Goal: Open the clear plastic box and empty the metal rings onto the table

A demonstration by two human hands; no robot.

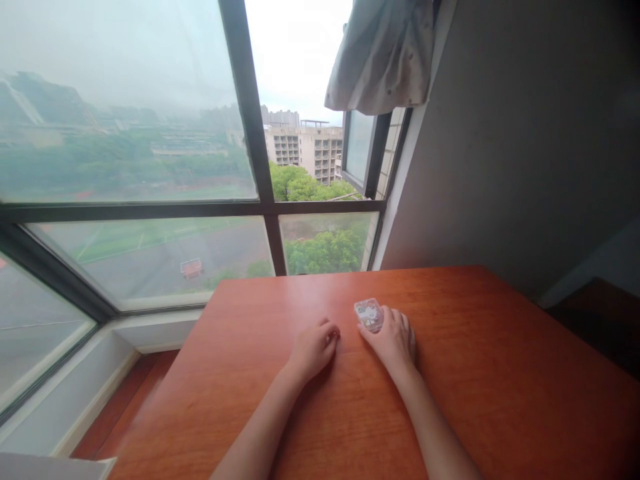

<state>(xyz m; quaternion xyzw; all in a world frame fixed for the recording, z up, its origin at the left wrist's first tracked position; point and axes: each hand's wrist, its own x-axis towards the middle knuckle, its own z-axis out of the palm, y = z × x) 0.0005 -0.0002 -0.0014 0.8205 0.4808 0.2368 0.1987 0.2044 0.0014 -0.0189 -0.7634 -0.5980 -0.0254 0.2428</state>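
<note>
A small clear plastic box [369, 315] is on the wooden table, with little white and metallic-looking pieces showing inside it. My right hand [393, 333] grips the box from its right and near side, the thumb at the front and the fingers behind. To the left of the box, my left hand [316, 345] rests on the tabletop with its fingers curled in toward the thumb. Whatever may be between those fingertips is too small to make out. A short gap of bare wood separates the two hands.
The reddish-brown table [480, 373] ends at a far edge close to large windows. One window sash [367, 150] stands open beneath a bunched curtain [383, 60]. A grey wall [500, 167] rises at the right, and a low white ledge [65, 380] runs along the left.
</note>
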